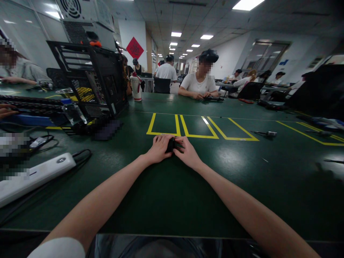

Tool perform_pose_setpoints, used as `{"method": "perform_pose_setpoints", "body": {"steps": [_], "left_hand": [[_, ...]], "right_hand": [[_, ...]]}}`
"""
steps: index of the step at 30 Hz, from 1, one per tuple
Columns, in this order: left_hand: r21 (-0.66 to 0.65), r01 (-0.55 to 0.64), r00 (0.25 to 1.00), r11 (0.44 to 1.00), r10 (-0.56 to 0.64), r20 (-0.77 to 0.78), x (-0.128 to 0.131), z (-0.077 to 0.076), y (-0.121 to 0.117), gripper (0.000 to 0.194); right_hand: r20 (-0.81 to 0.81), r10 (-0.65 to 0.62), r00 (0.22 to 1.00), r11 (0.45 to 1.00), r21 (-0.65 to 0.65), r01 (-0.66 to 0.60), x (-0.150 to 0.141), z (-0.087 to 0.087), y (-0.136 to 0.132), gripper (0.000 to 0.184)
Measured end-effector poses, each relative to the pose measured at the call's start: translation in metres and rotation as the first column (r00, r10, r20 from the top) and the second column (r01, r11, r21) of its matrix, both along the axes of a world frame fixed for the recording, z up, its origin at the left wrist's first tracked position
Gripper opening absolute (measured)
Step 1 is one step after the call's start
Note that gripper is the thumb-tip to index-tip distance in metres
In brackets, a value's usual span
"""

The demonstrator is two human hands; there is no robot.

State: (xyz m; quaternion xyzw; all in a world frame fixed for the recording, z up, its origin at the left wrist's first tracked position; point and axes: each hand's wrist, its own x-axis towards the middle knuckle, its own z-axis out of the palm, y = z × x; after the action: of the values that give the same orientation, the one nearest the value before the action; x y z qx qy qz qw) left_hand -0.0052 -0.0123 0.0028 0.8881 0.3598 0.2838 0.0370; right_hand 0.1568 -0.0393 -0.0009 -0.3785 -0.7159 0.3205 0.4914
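Note:
Both my arms reach out over the dark green table (166,200). My left hand (158,148) and my right hand (188,153) meet near the table's middle, fingers curled round a small black object (171,144) held between them. Most of the object is hidden by my fingers, so I cannot name it. The hands rest just in front of yellow taped rectangles (163,125).
An open black computer case (91,79) stands at the back left, with a white power strip (34,175) and cables nearer me. A screwdriver (266,133) lies to the right. A person in white (200,84) sits opposite; others work behind.

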Motion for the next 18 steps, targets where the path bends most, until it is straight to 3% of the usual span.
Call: {"method": "perform_pose_setpoints", "body": {"steps": [5,10,15,18], "left_hand": [[0.014,0.004,1.000,1.000,-0.004,-0.006,0.000,0.000,0.000,0.058],[0.010,-0.005,1.000,1.000,0.005,-0.002,0.001,-0.001,0.001,0.058],[-0.018,-0.016,1.000,1.000,0.016,0.011,0.001,-0.001,0.003,0.057],[-0.066,-0.037,0.999,0.997,0.039,0.028,0.002,-0.002,0.007,0.057]], "right_hand": [[0.061,-0.013,0.998,0.999,0.044,0.010,0.001,0.000,-0.002,0.035],[0.145,-0.114,0.983,0.993,0.045,0.109,0.004,-0.007,0.006,0.032],[0.300,-0.295,0.907,0.955,0.078,0.285,0.006,-0.013,0.012,0.042],[0.403,-0.317,0.859,0.947,0.092,0.307,0.004,-0.010,0.010,0.049]]}}
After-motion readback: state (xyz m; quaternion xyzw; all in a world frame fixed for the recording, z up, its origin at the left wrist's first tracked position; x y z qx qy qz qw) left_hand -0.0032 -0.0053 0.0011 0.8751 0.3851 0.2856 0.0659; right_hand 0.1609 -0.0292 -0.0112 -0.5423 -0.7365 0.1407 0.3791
